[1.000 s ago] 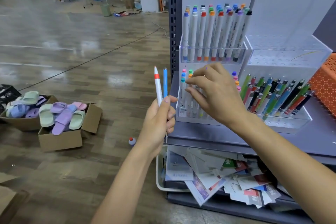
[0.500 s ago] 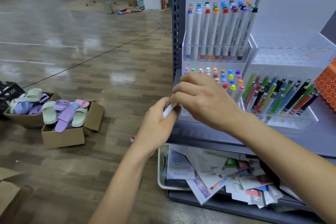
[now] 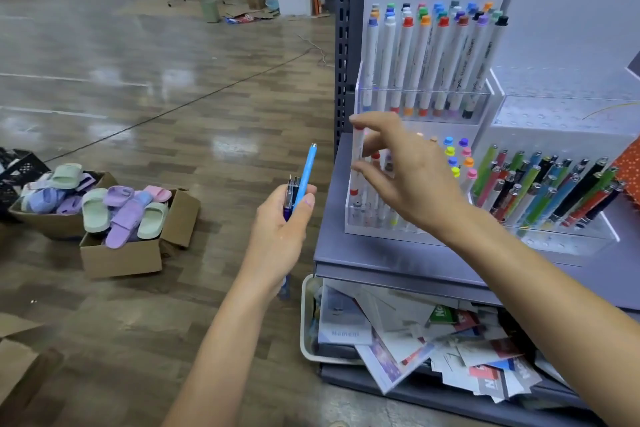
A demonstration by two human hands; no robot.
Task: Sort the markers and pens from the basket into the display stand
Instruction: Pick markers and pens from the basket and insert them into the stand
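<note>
Left hand (image 3: 280, 229): fingers and thumb curled round a blue pen (image 3: 306, 173), held tip-up and leaning right, with two darker clip pens (image 3: 291, 190) tucked just beside it in the same grip. Right hand (image 3: 412, 180): fingers spread and relaxed, thumb and forefinger apart, clamped on nothing. Between thumb and forefinger stands a red-capped white marker (image 3: 358, 152), upright at the front-left corner of the clear display stand (image 3: 398, 234). The forefinger tip is over its cap; whether it touches cannot be told. Past that hand's knuckles: short markers with coloured caps (image 3: 457, 156), same tier. Above the hand: a row of tall white markers (image 3: 433, 62). Right of its wrist: slanted coloured pens (image 3: 554, 191). Beneath both hands: grey shelf (image 3: 381, 262), and under it a tray of leaflets (image 3: 305, 322). Well left of the left hand: cardboard boxes of slippers (image 3: 121, 258).
</note>
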